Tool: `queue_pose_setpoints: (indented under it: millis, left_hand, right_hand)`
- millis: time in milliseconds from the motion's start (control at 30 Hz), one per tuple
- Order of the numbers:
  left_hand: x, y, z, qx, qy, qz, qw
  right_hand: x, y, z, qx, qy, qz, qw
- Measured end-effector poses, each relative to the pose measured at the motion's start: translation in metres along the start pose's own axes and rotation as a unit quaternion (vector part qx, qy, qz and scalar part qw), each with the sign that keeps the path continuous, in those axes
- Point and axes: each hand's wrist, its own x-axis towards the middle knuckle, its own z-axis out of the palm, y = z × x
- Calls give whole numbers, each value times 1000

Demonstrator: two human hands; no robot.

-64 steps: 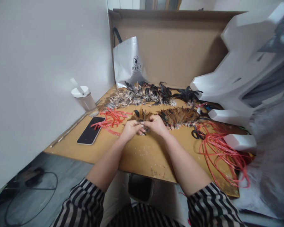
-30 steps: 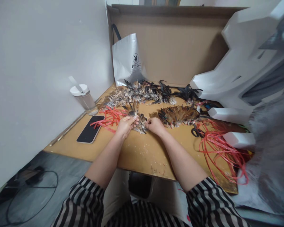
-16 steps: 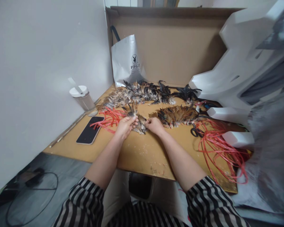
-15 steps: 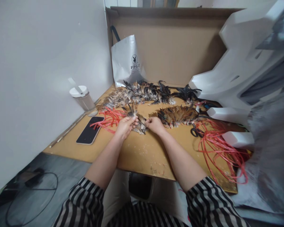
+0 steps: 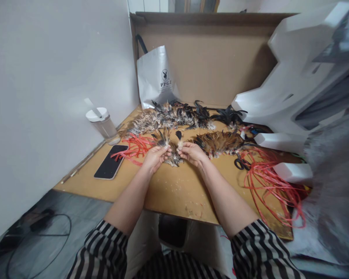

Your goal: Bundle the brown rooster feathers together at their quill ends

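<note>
Between finger and thumb, my right hand (image 5: pixel 192 154) pinches a single feather (image 5: pixel 179 140) with a dark tip and pale base, held upright. My left hand (image 5: pixel 156 158) is closed on a small bunch of brown feathers (image 5: pixel 162 137) that fans up above its fingertips. Both hands are close together over the table (image 5: pixel 174 190). Under and between them lies a small heap of brown and grey feathers (image 5: pixel 174 159). Just right of my right hand is a row of golden-brown feathers (image 5: pixel 221 141). Farther back stretches a long pile of mottled and black feathers (image 5: pixel 168 116).
Red plastic strips (image 5: pixel 139 146) lie partly over a phone (image 5: pixel 109 162) at left, near a lidded cup (image 5: pixel 102 123). More red strips (image 5: pixel 264 178) and black-handled scissors (image 5: pixel 241 162) lie at right, beside white foam pieces (image 5: pixel 292 172). A silver bag (image 5: pixel 155 77) stands behind.
My right hand has come up from the feather heap and turned, with a dark-tipped feather now showing upright in its fingers. My left hand stays nearly in place with its bunch.
</note>
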Motion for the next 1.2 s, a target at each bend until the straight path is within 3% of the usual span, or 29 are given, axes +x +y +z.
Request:
queue_pose_setpoints:
  millis: [433,767,1200]
  left_hand:
    - [-2,-1,1,27,-74,-38,996]
    - [0,-3,-2,28,-79,-34,996]
    - [-4,-4,4,84,-56,-14,995]
  right_hand:
    - [0,6,1,7,-80,-38,996]
    - [-7,3,8,0,-129,-60,990]
    - [-6,8,14,-26,-98,-70,992]
